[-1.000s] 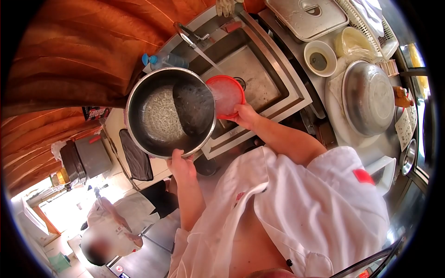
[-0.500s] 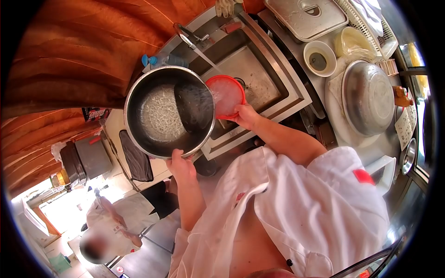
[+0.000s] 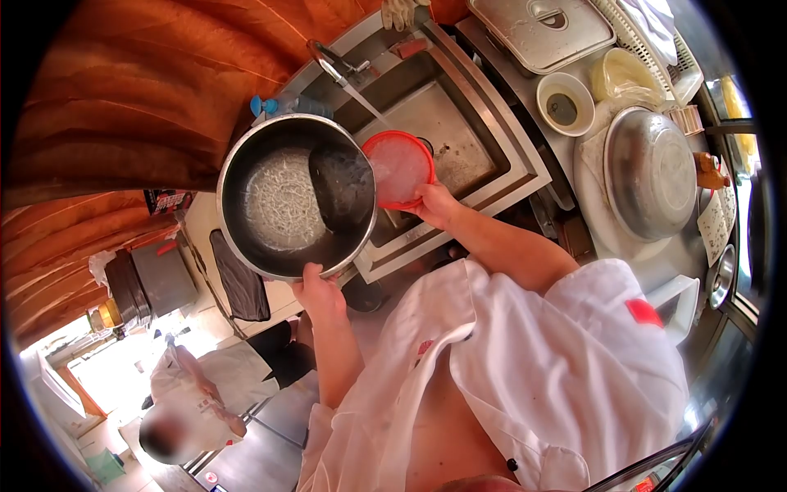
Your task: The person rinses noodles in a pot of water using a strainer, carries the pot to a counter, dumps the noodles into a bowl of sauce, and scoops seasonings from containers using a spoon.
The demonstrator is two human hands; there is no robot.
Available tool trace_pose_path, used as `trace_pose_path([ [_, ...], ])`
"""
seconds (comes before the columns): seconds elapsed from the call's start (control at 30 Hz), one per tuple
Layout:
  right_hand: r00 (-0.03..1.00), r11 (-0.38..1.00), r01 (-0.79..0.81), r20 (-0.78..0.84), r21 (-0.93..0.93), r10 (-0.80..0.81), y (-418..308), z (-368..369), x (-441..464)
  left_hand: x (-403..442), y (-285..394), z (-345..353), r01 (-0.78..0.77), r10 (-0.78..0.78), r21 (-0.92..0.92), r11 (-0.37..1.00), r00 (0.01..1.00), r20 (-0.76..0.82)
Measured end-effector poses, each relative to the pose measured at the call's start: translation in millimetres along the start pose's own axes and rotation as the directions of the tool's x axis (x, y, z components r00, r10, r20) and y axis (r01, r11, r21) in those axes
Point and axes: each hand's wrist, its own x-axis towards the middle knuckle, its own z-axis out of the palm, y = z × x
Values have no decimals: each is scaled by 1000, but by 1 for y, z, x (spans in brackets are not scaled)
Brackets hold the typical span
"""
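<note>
My left hand point(image 3: 317, 287) grips the near rim of a large dark metal pot point(image 3: 348, 246), which holds a pale mass of thin strands and some liquid. Closed on the right edge of a red-rimmed container point(image 3: 430, 156), my right hand point(image 3: 434, 203) keeps it beside the pot, over the sink point(image 3: 467, 123). Cloudy, foamy water point(image 3: 398, 168) fills the container. From the faucet point(image 3: 328, 64) a stream of water runs down towards it. Parts of both hands' fingers are hidden under the rims.
On the right counter are a white bowl point(image 3: 566, 103), an upturned metal basin point(image 3: 652, 172) and a lidded steel tray point(image 3: 545, 33). A blue pump bottle point(image 3: 307, 107) stands behind the pot. Another person point(image 3: 197, 402) is at the lower left.
The pot has shifted slightly left and up, and its rim overlaps the red container less. The other person has moved a little. Both hands keep their grip.
</note>
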Motion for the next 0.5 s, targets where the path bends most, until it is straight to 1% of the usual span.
trace_pose_path([
  [0.2,1000,1000,-9,4,10,9,-1,1,-2,14,-9,-14,40,-38,-21,999,997,74],
  [0.3,1000,1000,-5,9,-3,5,-2,3,-3,12,-10,-11,14,-14,-14,1000,1000,28],
  [0.5,1000,1000,-10,-8,-6,10,1,-4,1,11,-8,-12,-17,17,3,1000,997,81],
])
